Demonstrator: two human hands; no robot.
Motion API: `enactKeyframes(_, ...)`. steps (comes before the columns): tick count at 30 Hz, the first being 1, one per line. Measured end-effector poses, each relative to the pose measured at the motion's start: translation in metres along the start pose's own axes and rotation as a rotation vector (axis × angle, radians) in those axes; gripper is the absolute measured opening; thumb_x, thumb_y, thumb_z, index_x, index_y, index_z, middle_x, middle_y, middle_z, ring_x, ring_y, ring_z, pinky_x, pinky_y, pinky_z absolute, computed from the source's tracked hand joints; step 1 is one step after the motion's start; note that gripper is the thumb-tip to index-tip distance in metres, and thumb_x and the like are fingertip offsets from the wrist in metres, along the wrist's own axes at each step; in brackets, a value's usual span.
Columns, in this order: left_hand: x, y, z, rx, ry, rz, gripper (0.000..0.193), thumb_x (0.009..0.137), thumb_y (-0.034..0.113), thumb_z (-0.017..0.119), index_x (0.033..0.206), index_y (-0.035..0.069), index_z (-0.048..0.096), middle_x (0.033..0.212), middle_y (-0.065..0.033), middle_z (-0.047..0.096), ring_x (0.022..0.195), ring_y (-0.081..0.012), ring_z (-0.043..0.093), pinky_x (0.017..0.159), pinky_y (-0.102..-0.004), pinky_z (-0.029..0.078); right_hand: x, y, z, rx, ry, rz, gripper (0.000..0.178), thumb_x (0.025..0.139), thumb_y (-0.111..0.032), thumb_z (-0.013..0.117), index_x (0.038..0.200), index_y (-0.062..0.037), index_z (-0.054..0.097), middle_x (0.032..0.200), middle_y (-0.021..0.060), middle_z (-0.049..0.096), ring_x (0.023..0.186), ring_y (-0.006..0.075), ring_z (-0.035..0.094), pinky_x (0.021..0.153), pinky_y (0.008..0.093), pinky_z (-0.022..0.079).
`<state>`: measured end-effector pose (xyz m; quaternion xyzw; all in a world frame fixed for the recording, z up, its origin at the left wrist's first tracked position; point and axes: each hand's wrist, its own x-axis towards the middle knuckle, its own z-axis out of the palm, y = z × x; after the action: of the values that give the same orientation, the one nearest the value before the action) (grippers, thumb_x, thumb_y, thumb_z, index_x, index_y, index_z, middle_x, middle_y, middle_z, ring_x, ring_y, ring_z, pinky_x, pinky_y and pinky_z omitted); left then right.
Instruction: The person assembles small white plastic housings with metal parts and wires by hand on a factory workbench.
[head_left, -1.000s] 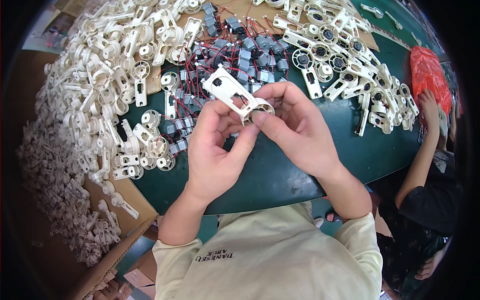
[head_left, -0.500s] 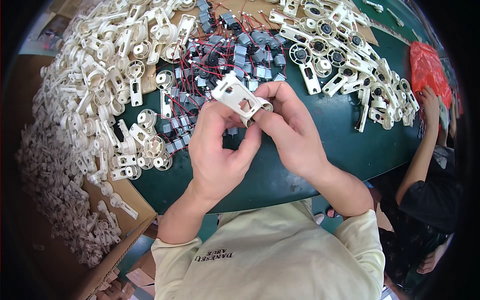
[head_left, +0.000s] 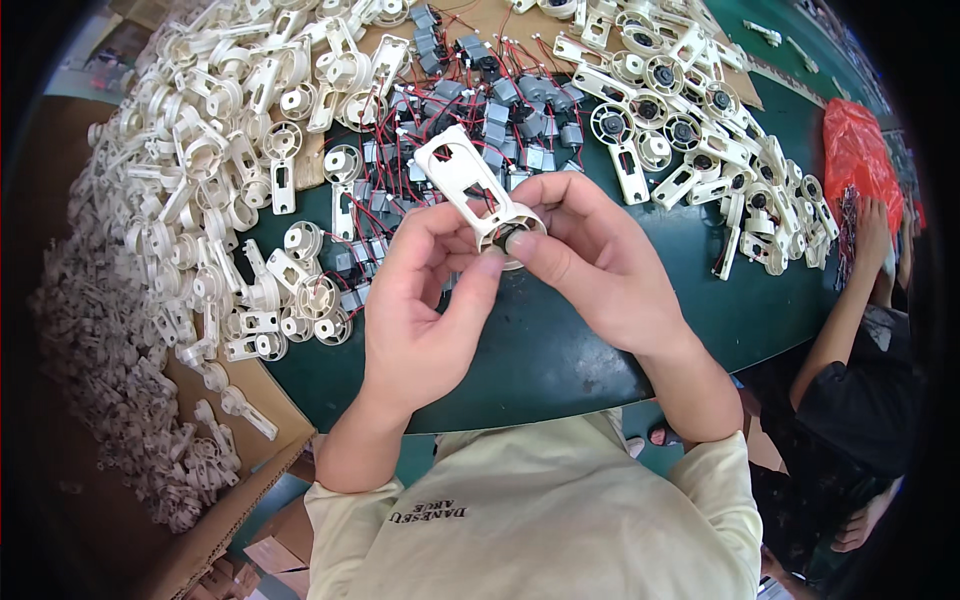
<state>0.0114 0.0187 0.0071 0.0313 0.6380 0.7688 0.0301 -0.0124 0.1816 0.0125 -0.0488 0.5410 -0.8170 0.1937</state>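
Left hand (head_left: 415, 315) and right hand (head_left: 605, 270) close together, fingers (head_left: 560, 190) curled, thumbs (head_left: 552, 260) inward, bare forearms (head_left: 690, 385) convergent

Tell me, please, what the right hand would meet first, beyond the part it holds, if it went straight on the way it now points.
Past the white plastic part, the right hand would probably meet the heaped grey motors; depth is unclear, so it might pass above them.

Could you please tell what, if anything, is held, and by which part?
A cream plastic part, by its round end, in the left fingers and right fingers.
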Motion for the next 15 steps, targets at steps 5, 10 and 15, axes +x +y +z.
enactKeyframes(5,0.000,-0.007,0.001,0.001,-0.016,0.098,0.033,0.086,0.002,0.069,0.114,-0.001,0.053,0.104,-0.0062,0.056,0.090,-0.0115,0.059,0.081,-0.0264,0.049,-0.003,0.006,0.000,-0.095,-0.035,-0.084,0.024,0.094,-0.001,0.056,0.116,0.0009,0.047,0.106,0.0058,0.058,0.096,0.0096,0.058,0.082,0.0253,0.050)
enactKeyframes(10,0.005,-0.011,-0.007,0.273,0.012,0.193,0.030,0.079,0.009,0.078,0.100,0.002,0.057,0.094,-0.0057,0.057,0.074,-0.0109,0.056,0.066,-0.0251,0.047,0.000,0.018,-0.001,-0.172,-0.027,-0.159,0.023,0.092,0.005,0.053,0.113,0.0005,0.047,0.106,0.0084,0.055,0.094,0.0113,0.058,0.081,0.0273,0.051)
enactKeyframes(15,0.002,-0.009,-0.008,0.286,0.056,0.156,0.027,0.078,0.009,0.078,0.094,0.003,0.057,0.089,-0.0061,0.057,0.071,-0.0122,0.054,0.062,-0.0262,0.045,0.002,0.018,0.005,-0.256,-0.029,-0.167,0.024,0.091,0.007,0.052,0.113,0.0003,0.047,0.101,0.0078,0.056,0.093,0.0119,0.059,0.080,0.0276,0.051)
